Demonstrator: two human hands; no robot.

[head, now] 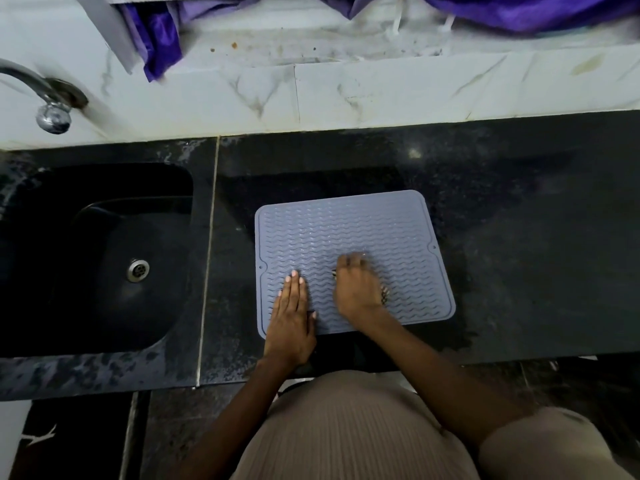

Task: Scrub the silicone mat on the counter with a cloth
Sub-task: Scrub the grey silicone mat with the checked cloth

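Fingers of the right hand curl over a mostly hidden striped cloth, pressing it on the mat. Left hand lies flat on the mat's near-left corner. Mat lies on the counter, right of the sink.

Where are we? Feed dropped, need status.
Left hand flat on mat. Right hand curled on cloth, mid-mat. Nothing in the way.
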